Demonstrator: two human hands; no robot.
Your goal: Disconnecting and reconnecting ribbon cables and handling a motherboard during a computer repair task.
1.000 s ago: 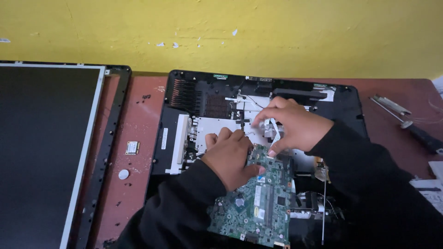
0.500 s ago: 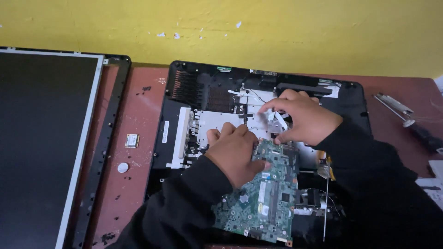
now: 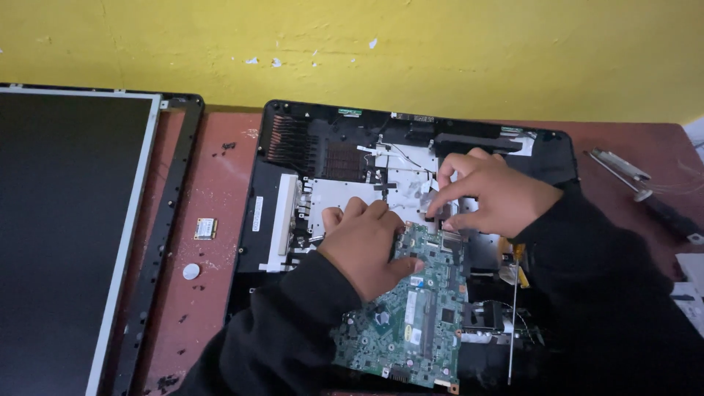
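Right hand (image 3: 495, 194) shifted up — fingers (image 3: 440, 213) pinching circuit board (image 3: 411, 308) top.

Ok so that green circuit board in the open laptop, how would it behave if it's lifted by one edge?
The green circuit board looks thin and flat, so probably stiff and light, flexing only slightly. Its face is crowded with small chips, so likely fragile under pinching. The left hand rests on its top edge, the right hand beside it; two-handed support seems wise.
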